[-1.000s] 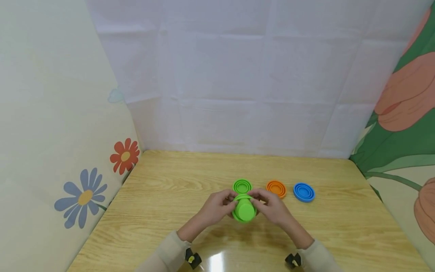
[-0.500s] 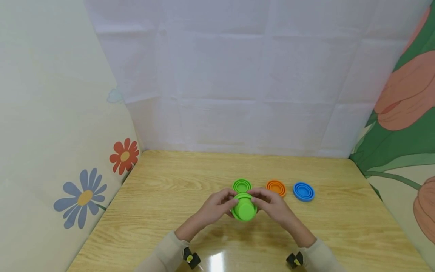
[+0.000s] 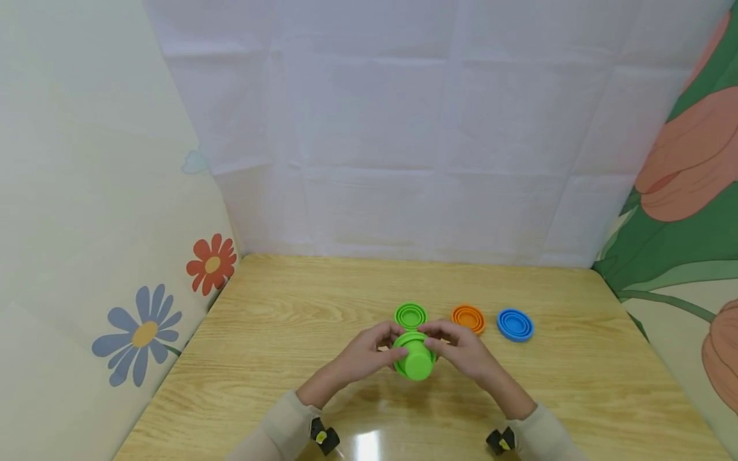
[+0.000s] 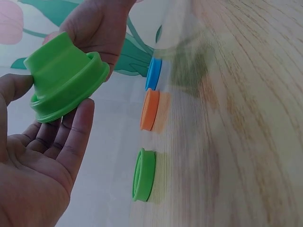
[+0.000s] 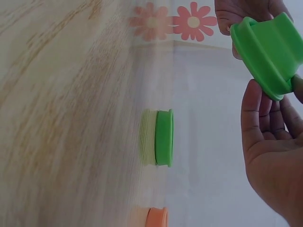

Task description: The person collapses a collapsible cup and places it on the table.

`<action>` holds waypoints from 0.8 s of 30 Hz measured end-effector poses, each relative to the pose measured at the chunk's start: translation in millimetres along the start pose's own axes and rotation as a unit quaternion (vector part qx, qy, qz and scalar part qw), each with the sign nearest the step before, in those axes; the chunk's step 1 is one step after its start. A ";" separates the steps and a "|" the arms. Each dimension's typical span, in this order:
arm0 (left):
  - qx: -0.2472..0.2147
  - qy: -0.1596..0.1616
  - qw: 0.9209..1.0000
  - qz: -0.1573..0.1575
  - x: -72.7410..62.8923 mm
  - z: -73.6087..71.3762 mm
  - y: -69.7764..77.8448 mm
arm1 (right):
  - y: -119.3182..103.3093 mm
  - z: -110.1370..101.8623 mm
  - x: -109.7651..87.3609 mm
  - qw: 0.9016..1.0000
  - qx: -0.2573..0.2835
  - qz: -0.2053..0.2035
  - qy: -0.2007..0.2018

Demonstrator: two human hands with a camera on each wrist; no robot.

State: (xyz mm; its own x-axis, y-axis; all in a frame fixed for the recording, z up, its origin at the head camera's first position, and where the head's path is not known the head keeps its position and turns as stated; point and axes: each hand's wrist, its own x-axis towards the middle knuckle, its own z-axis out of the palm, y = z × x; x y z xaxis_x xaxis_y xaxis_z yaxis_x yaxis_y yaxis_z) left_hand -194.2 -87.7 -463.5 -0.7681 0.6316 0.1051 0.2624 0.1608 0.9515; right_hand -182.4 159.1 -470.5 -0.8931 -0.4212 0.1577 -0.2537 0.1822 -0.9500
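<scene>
A green collapsible cup [image 3: 418,366] is held above the table between both hands, its closed base tilted toward me and its wall partly extended in steps below the rim. My left hand [image 3: 364,353] grips its left side, thumb on the wall and fingers under the rim. On the opposite side my right hand [image 3: 463,351] pinches the cup the same way. The left wrist view shows the cup [image 4: 61,78] clear of the tabletop, and the right wrist view shows the cup's rim and wall [image 5: 267,56]. Its inside is hidden from the head view.
Just beyond the hands, a flattened green cup [image 3: 411,315] lies on the wooden table [image 3: 300,301]. To its right are a flattened orange cup [image 3: 468,319] and a flattened blue cup [image 3: 516,325]. A white cloth [image 3: 369,160] hangs behind the table.
The held cup has tipped slightly, with its base lower and nearer to me. My left thumb has slid down along its wall. The three cups on the table have stayed put.
</scene>
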 end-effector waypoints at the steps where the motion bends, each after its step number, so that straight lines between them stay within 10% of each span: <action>1: 0.002 0.002 1.000 0.003 0.1 0.1 0.1 | -0.1 0.0 0.0 1.000 -0.001 0.000 0.000; 24: 0.032 0.009 0.999 0.009 -0.2 0.9 1.5 | -0.8 -3.1 -3.8 0.998 -0.008 -0.013 -0.060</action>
State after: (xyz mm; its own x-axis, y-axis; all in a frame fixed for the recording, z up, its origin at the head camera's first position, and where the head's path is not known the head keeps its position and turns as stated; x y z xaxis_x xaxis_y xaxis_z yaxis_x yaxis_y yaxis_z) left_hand -193.1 -87.0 -462.4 -0.7732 0.6212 0.1278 0.3125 0.1978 0.9291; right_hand -180.0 163.4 -469.6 -0.8360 -0.5284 0.1480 -0.2828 0.1838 -0.9414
